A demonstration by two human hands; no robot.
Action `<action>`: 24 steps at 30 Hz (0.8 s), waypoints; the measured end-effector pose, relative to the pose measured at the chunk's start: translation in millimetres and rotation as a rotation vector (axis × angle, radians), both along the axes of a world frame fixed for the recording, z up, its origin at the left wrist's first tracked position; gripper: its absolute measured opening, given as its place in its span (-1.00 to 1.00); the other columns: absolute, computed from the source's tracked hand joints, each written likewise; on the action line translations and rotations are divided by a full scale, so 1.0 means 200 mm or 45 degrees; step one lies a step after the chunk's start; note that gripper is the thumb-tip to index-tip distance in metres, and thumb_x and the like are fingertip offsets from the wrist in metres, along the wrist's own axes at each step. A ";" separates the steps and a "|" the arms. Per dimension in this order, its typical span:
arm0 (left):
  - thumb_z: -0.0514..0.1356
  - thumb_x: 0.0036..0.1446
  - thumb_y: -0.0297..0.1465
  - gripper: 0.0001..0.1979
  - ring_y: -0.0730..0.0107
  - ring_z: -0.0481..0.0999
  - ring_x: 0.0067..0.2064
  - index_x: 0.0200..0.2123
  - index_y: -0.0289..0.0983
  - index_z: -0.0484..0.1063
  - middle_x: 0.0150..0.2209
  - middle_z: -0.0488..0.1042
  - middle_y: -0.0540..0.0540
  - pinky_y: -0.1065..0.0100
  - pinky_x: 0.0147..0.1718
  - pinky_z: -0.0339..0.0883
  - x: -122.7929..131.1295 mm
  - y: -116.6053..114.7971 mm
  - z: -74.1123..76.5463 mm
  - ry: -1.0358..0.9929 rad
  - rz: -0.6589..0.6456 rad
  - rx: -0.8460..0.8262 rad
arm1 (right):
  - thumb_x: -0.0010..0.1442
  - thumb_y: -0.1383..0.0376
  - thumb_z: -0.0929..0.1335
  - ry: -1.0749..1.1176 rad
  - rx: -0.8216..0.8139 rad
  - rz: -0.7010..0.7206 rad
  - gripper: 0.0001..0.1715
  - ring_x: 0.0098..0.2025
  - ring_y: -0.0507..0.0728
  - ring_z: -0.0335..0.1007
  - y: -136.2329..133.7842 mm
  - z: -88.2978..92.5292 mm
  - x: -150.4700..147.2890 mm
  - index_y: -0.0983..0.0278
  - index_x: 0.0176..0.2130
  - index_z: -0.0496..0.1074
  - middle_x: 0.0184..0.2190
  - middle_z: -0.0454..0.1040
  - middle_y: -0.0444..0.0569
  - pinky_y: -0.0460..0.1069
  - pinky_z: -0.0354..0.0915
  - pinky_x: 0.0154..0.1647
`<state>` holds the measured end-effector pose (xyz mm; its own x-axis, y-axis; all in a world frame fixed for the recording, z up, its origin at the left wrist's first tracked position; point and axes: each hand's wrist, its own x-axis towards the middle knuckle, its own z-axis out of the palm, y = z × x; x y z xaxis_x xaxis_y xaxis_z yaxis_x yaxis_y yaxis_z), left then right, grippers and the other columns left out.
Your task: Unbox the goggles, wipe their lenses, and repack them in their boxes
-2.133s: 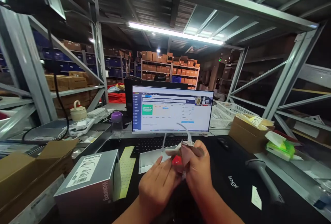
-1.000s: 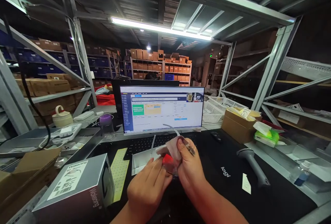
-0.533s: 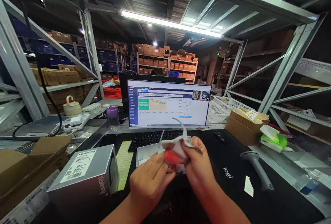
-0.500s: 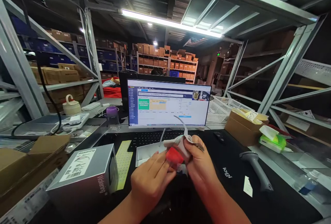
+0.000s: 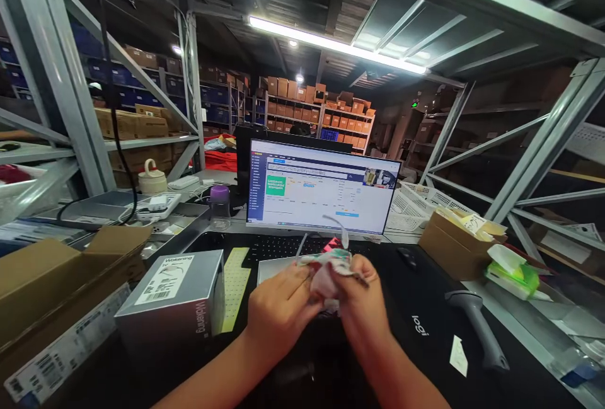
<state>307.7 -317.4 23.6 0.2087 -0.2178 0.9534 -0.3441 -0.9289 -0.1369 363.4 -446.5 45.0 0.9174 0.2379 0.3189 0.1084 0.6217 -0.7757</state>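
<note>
In the head view, the likeliest trouble sits at lower centre of the frame, where a pale cloth [image 5: 324, 282] is bunched between both hands: a glossy red piece [image 5: 333, 244] pokes out above its upper edge, and if the folds slackened it could slide free and drop onto the keyboard [image 5: 278, 247] or into the pale shallow box [image 5: 270, 266] just behind the fingers. A thin pale curved strip [image 5: 341, 227] rises from the same bundle in front of the monitor [image 5: 307, 201]; being slender, it might bend or snag if the cloth were twisted hard, though whether it is joined to the red piece is hidden by the folds. Squeezing from two sides could also press the red piece further out, since its upper part shows uncovered. As for the grip, the right hand [image 5: 362, 295] is clenched on the right side of the cloth, thumb laid over the gathered fabric, with a darker edge of it sticking out past the thumb to the right; the left hand [image 5: 278, 305] is closed against the left side, its fingertips partly lost in the folds. So the cloth lies between the two palms, touching both, held up over the black mat [image 5: 425, 289], while the red piece and the strip stand above the fingers, toward the middle of the frame
</note>
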 end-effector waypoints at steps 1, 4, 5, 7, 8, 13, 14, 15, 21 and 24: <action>0.16 0.31 -0.38 -0.83 0.20 0.66 -0.23 -0.28 -0.32 0.50 -0.26 0.65 -0.16 0.20 -0.16 0.57 0.00 0.00 0.01 0.002 -0.052 0.022 | -0.23 0.22 0.61 0.046 0.021 0.013 -0.27 -0.54 -0.03 0.05 -0.03 0.05 0.02 0.22 -0.60 -0.02 -0.63 0.18 -0.26 -0.11 0.12 -0.48; 0.19 0.26 -0.47 -0.90 0.24 0.66 -0.16 -0.20 -0.30 0.52 -0.23 0.65 -0.13 0.17 0.00 0.53 0.01 0.02 0.04 0.042 -0.162 0.065 | -0.23 0.18 0.62 0.012 -0.122 0.103 -0.24 -0.56 -0.04 -0.01 -0.15 0.14 0.10 0.21 -0.61 -0.03 -0.63 0.12 -0.26 -0.12 0.04 -0.52; 0.19 0.25 -0.49 -0.88 0.24 0.65 -0.12 -0.18 -0.30 0.52 -0.20 0.65 -0.14 0.15 0.03 0.52 0.01 0.03 0.06 0.062 -0.180 0.079 | -0.24 0.18 0.62 -0.049 -0.244 0.150 -0.24 -0.57 -0.04 -0.05 -0.20 0.15 0.13 0.21 -0.61 -0.03 -0.64 0.09 -0.27 -0.12 -0.02 -0.54; 0.21 0.21 -0.52 -0.85 0.21 0.62 -0.03 -0.15 -0.30 0.52 -0.15 0.65 -0.14 0.12 0.09 0.49 0.01 0.08 0.09 0.123 -0.220 0.088 | -0.23 0.19 0.61 -0.224 -0.549 0.192 -0.28 -0.58 -0.05 -0.11 -0.33 0.16 0.20 0.20 -0.63 0.00 -0.67 0.06 -0.27 -0.11 -0.12 -0.55; 0.22 0.20 -0.53 -0.84 0.21 0.61 0.01 -0.16 -0.29 0.53 -0.13 0.64 -0.14 0.10 0.12 0.47 0.01 0.10 0.10 0.163 -0.241 0.084 | -0.21 0.20 0.61 -0.319 -0.679 0.159 -0.31 -0.57 -0.04 -0.12 -0.41 0.17 0.23 0.21 -0.64 0.03 -0.67 0.06 -0.25 -0.10 -0.13 -0.54; 0.26 0.15 -0.53 -0.86 0.20 0.57 0.06 -0.22 -0.24 0.54 -0.14 0.64 -0.08 0.00 0.25 0.33 -0.01 0.19 0.17 0.327 -0.345 0.086 | -0.15 0.27 0.59 -0.555 -0.754 -0.347 -0.40 -0.57 -0.01 -0.06 -0.72 0.20 0.26 0.21 -0.66 0.10 -0.67 0.12 -0.20 -0.07 -0.09 -0.55; 0.26 0.14 -0.55 -0.83 0.20 0.55 0.07 -0.21 -0.23 0.54 -0.13 0.64 -0.07 -0.02 0.26 0.30 -0.01 0.19 0.17 0.347 -0.352 0.112 | -0.14 0.28 0.59 -0.561 -0.755 -0.378 -0.43 -0.57 0.00 -0.03 -0.73 0.21 0.24 0.21 -0.65 0.13 -0.66 0.15 -0.19 -0.07 -0.06 -0.55; 0.27 0.12 -0.56 -0.80 0.19 0.54 0.09 -0.19 -0.22 0.53 -0.11 0.63 -0.06 -0.03 0.28 0.28 -0.01 0.20 0.17 0.364 -0.355 0.140 | -0.14 0.29 0.59 -0.568 -0.768 -0.366 -0.46 -0.56 0.01 0.01 -0.72 0.21 0.22 0.21 -0.63 0.16 -0.65 0.20 -0.17 -0.06 -0.03 -0.54; 0.36 0.01 -0.52 -0.72 0.19 0.51 0.12 -0.17 -0.23 0.48 -0.04 0.62 -0.05 0.01 0.28 0.28 -0.01 0.16 0.15 0.461 -0.386 0.353 | 0.02 0.42 0.47 -0.868 -1.095 0.067 -0.63 -0.50 0.01 0.05 -0.52 0.20 0.12 0.23 -0.58 0.22 -0.59 0.27 -0.18 -0.09 0.01 -0.48; 0.31 0.10 -0.51 -0.81 0.23 0.52 0.08 -0.18 -0.24 0.49 -0.08 0.62 -0.05 0.05 0.27 0.30 -0.03 0.10 0.13 0.485 -0.356 0.485 | 0.10 0.48 0.36 -1.026 -1.268 0.361 -0.64 -0.51 -0.01 0.01 -0.48 0.19 0.12 0.24 -0.58 0.15 -0.60 0.20 -0.24 -0.10 0.00 -0.47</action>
